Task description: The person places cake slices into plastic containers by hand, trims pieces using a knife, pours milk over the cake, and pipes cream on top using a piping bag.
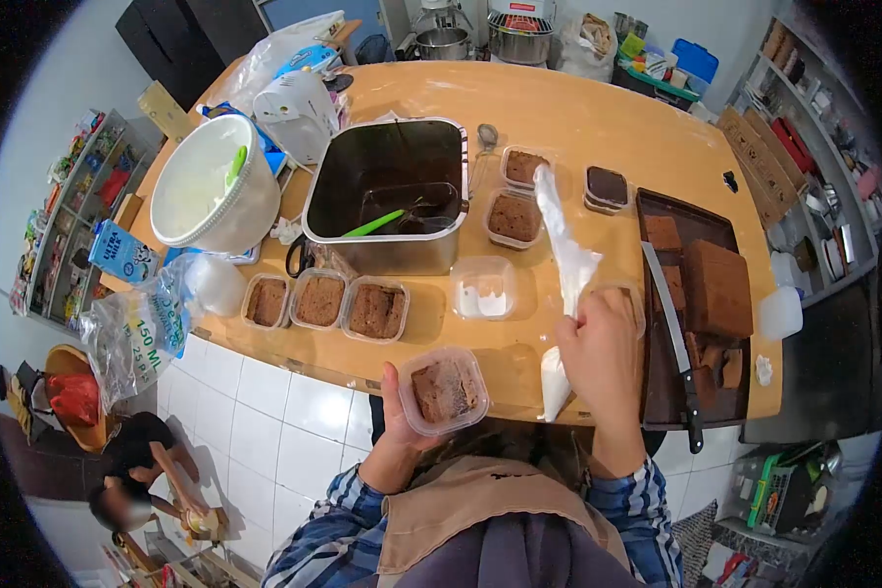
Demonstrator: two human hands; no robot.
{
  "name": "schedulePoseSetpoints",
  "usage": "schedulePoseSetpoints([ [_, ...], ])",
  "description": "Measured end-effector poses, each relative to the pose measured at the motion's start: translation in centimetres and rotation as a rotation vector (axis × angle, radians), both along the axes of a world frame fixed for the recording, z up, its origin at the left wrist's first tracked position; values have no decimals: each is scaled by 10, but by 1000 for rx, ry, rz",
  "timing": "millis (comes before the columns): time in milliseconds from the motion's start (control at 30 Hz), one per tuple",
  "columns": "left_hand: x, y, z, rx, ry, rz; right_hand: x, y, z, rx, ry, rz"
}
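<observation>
My left hand (398,431) is closed around a clear plastic cup (445,391) with a piece of chocolate cake in it, held at the table's front edge. My right hand (603,345) grips a piping bag (556,384) of white cream, its filled end hanging down and its loose top (561,230) trailing up and away. Behind the hands, a cup with dabs of white cream (484,288) rests on the table. Three cups of cake (377,310) stand in a row to the left. Partly hidden behind my right hand is another clear cup (629,299).
A large metal pan (382,257) of dark chocolate holds a green-handled tool (373,223). Left of it stands a white tub (201,196). On the right, a dark tray (654,392) carries chocolate cake and a long knife (668,304). Another person (142,461) is at lower left.
</observation>
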State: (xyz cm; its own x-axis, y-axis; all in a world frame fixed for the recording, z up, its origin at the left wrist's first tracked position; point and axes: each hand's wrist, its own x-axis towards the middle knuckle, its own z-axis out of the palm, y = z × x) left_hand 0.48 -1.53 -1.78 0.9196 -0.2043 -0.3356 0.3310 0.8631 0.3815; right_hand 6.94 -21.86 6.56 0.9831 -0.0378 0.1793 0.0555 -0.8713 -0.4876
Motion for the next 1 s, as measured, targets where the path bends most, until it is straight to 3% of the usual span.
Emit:
schedulePoseSetpoints([
  [33,0,0,-1,-9,5,2,-5,-6,0,134,39,39],
  [167,0,1,1,-32,-4,-26,-32,-15,-3,1096,89,15],
  [267,1,-1,2,-7,-1,-43,-41,-29,-8,1368,-64,-37],
  [400,3,-6,2,0,4,-66,-49,-45,-4,1452,-302,-224],
  [500,3,-19,15,62,-19,-132,-53,-53,6,1596,-327,-265],
  [600,4,-33,19,20,-187,-286,-59,-64,0,1761,-428,-76],
  [633,4,-39,18,-11,-195,-318,-59,-64,7,1762,-454,-212],
  [733,6,-53,16,-16,-261,-397,-62,-66,22,1704,-610,2],
  [767,6,-58,20,-100,-252,-394,-65,-60,29,1609,-728,-166],
  [867,4,-68,16,-144,-245,-463,-71,-50,41,1426,-849,88],
  [1000,-1,-79,16,-96,-288,-424,-74,-31,36,1304,-876,154],
])
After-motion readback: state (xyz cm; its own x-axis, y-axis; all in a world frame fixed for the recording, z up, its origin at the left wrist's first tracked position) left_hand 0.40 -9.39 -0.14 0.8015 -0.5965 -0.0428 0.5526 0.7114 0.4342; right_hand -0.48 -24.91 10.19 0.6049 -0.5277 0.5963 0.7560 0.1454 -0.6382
